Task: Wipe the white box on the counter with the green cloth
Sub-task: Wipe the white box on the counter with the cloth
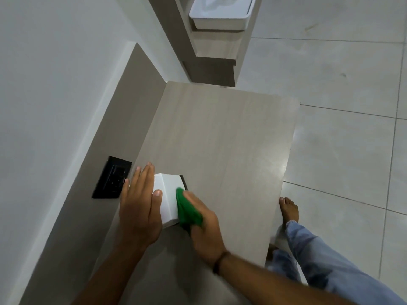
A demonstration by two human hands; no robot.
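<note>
My left hand (138, 208), fingers straight, braces the white box (168, 194) against sliding; at three o'clock my right hand (204, 225) clutches the green cloth (188, 210).

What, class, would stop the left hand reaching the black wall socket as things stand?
Probably nothing, so likely yes. The black socket lies just beyond the straight fingers of the left hand, nothing between, though that hand rests against the white box.
</note>
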